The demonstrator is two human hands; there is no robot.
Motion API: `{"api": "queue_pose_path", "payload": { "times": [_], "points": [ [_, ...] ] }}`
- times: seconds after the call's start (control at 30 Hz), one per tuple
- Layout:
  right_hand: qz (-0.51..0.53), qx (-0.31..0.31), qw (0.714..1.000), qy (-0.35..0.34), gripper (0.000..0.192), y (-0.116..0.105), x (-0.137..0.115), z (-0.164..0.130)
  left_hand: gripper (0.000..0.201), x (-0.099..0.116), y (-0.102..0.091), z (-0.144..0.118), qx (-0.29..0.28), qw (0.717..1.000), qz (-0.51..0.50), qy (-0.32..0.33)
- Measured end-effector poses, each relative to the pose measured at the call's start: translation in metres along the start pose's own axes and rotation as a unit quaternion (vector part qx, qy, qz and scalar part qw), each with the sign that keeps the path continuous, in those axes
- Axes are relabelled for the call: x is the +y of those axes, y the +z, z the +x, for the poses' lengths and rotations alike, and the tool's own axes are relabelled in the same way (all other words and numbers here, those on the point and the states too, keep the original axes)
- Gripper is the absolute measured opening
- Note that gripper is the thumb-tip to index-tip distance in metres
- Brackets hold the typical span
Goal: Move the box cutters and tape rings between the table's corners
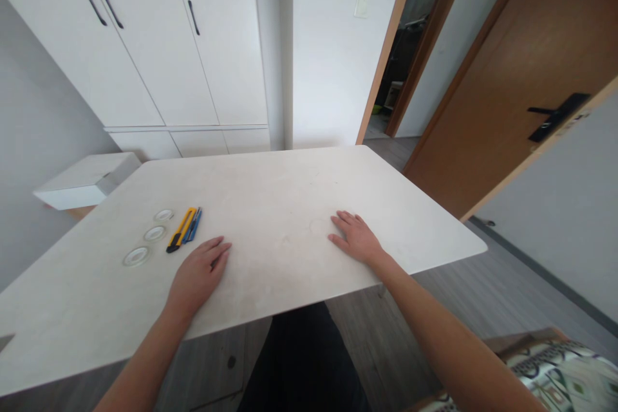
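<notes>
My left hand (197, 273) lies flat, palm down, on the pale tabletop (280, 206), holding nothing. Just beyond its fingertips lie a yellow utility knife (181, 230) and a blue utility knife (194, 225), side by side. Left of the knives, three clear rolls of tape (155, 233) lie flat in a slanted row. My right hand (356, 237) rests flat on the table farther right, fingers spread, with nothing in it.
White cupboards (164, 45) stand behind the table. A low white shelf (82, 183) sits at the left. A brown door (521, 71) stands open at the right beside a doorway (410, 45). A patterned cushion (555, 367) is at the lower right.
</notes>
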State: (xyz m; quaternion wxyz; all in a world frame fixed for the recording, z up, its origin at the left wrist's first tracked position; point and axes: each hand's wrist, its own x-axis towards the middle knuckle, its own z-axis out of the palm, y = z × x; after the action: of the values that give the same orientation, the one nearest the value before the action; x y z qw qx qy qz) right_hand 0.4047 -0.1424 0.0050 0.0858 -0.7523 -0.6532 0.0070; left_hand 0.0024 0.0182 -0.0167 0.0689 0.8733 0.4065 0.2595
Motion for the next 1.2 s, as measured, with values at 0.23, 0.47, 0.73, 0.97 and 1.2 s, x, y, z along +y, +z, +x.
{"api": "queue_pose_path", "payload": {
  "times": [0.23,0.47,0.73,0.97,1.2],
  "points": [
    [-0.001,0.006,1.0,-0.006,0.068,0.001,0.0014,0.0002,0.046,-0.001,0.0009,0.0,0.0,1.0,0.004,0.001],
    [-0.003,0.007,1.0,-0.004,0.068,-0.0005,0.0,-0.0004,0.046,-0.0021,0.0018,-0.0004,-0.001,1.0,0.002,0.003],
    [-0.001,0.006,1.0,-0.004,0.067,-0.0004,-0.0002,-0.0006,0.047,-0.0019,0.0008,0.0003,-0.008,1.0,0.006,0.004],
    [0.002,0.002,1.0,0.0,0.068,-0.0009,-0.0011,0.0001,0.048,-0.003,0.0021,-0.0008,-0.009,1.0,0.003,0.005],
    [0.001,-0.002,1.0,0.003,0.065,-0.0027,-0.0007,-0.0019,0.045,0.0005,0.0021,0.0,0.001,1.0,0.011,0.007]
  ]
}}
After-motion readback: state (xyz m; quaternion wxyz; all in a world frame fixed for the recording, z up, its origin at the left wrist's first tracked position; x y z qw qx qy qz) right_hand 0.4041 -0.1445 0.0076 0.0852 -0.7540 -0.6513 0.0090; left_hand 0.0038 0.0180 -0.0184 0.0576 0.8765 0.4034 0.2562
